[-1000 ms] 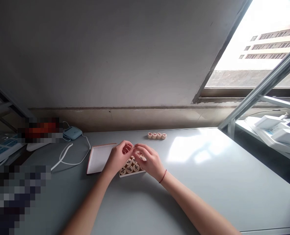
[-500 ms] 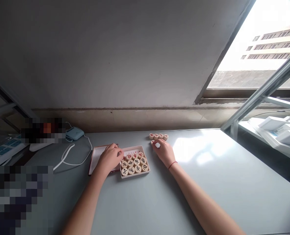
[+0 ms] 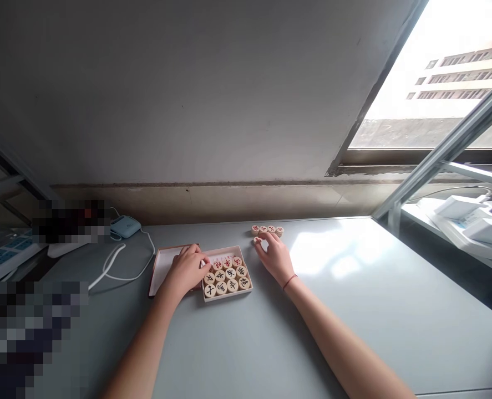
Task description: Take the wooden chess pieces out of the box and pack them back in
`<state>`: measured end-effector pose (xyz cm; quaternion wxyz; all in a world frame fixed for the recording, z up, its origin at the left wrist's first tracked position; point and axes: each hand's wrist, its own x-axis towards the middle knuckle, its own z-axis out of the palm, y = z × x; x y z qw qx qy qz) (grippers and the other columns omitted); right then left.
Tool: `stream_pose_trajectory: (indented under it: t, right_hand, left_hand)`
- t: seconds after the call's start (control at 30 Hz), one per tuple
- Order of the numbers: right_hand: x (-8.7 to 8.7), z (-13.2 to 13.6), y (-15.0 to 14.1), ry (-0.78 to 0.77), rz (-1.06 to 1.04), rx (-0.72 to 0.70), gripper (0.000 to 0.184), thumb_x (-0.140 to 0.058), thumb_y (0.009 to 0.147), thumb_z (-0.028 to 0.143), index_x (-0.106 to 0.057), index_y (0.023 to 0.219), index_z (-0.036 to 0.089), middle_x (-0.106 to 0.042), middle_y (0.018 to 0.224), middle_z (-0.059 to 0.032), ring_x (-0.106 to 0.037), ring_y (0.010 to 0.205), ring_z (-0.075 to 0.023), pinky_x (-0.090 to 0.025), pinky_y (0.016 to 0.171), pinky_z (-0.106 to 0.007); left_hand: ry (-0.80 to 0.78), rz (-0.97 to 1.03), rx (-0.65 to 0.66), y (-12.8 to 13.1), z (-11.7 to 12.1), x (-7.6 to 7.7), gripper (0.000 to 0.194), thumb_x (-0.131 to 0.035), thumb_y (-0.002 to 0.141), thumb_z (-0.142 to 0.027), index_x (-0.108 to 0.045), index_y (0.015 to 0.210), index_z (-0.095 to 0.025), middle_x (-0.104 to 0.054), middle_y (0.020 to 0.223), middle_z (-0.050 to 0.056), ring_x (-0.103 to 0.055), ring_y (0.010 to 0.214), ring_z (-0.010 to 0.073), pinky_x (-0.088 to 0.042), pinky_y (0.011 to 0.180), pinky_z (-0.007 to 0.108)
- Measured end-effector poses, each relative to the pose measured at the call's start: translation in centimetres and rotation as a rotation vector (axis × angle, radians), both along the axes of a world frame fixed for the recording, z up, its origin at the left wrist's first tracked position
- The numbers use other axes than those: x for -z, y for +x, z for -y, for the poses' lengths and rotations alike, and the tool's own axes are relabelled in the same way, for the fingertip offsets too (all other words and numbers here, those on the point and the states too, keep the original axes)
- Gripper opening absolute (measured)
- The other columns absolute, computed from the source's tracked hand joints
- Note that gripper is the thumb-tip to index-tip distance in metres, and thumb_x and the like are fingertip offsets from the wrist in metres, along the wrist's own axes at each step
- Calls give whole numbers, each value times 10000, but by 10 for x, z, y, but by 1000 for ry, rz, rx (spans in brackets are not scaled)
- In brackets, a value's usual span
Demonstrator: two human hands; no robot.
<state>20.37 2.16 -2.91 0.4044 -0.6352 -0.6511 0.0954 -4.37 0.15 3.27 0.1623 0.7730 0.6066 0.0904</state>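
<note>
Your right hand (image 3: 275, 257) has a red-marked piece (image 3: 257, 240) pinched, just in front of that back row (image 3: 267, 230). Your left's (image 3: 187, 269) at the box's (image 3: 229, 296) left edge, can't tell if it's gripping anything.

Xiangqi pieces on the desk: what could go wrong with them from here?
The right hand, at a red-marked xiangqi piece close before the row of pieces, might knock that row out of line. The left hand, at the left edge of the open box, could nudge it askew.

Red and black Chinese characters (image 3: 230, 274) on discs (image 3: 232, 285)
</note>
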Motion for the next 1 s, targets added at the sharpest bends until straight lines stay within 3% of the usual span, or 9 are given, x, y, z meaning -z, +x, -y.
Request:
stream_pose_trajectory:
  t: [0.17, 0.33, 0.47, 0.6, 0.7, 0.77, 0.9, 1.0]
  right_hand:
    - [-3, 3, -1, 27, -46, -19, 209, -446, 859, 338, -608, 898, 212, -658, 947, -61, -525, 586, -140, -440, 621, -302]
    - [-9, 6, -4, 78, -70, -36, 197, -440, 850, 305, -611, 863, 207, -661, 884, -59, -519, 578, -138, -442, 607, -292]
    - [-20, 17, -14, 192, -72, -190, 204, -425, 858, 252, -622, 865, 202, -653, 804, -48, -503, 543, -124, -455, 580, -273]
    - [-31, 34, -33, 281, 4, -435, 186, -453, 885, 230, -622, 958, 214, -672, 908, -67, -603, 694, -141, -506, 652, -266]
    - [-35, 43, -47, 319, 37, -527, 211, -482, 897, 252, -600, 1071, 229, -652, 1084, -94, -642, 867, -163, -535, 752, -283]
    - [-35, 45, -52, 328, 21, -546, 225, -463, 913, 247, -592, 1097, 234, -651, 1092, -93, -653, 844, -149, -547, 743, -271]
    - [-28, 35, -45, 328, -15, -481, 179, -488, 906, 246, -613, 1030, 221, -675, 1029, -84, -656, 857, -161, -543, 765, -283]
    - [-17, 17, -25, 280, -19, -267, 131, -507, 891, 271, -621, 920, 213, -688, 944, -75, -640, 872, -192, -517, 785, -324]
  left_hand:
    - [8, 32, -4, 1, 1, -2, 256, -462, 836, -329, -690, 746, -256, -665, 972, 47, -534, 1038, 286, -393, 886, 421]
    - [-2, 82, -4, 1, 3, -7, 188, -505, 797, -324, -669, 722, -270, -705, 800, 13, -583, 946, 270, -388, 887, 413]
    - [51, 137, -31, 3, 2, -13, 195, -460, 825, -318, -633, 771, -246, -701, 857, 7, -610, 836, 209, -426, 823, 340]
    - [103, 428, -61, 12, 2, -15, 199, -477, 844, -380, -601, 836, -224, -688, 868, 9, -621, 796, 172, -463, 751, 276]
    - [-31, 709, -9, 22, 5, -12, 234, -514, 839, -424, -595, 888, -211, -682, 843, 14, -638, 779, 165, -492, 699, 255]
    - [-120, 776, 24, 27, 7, -11, 258, -516, 840, -442, -592, 900, -203, -681, 844, 18, -645, 780, 166, -499, 665, 244]
    - [-107, 665, -10, 27, 7, -9, 313, -473, 858, -474, -608, 926, -200, -685, 864, 22, -642, 763, 168, -495, 639, 246]
    - [47, 364, -44, 21, 4, -7, 296, -417, 889, -417, -640, 904, -223, -692, 901, 17, -631, 787, 174, -480, 711, 272]
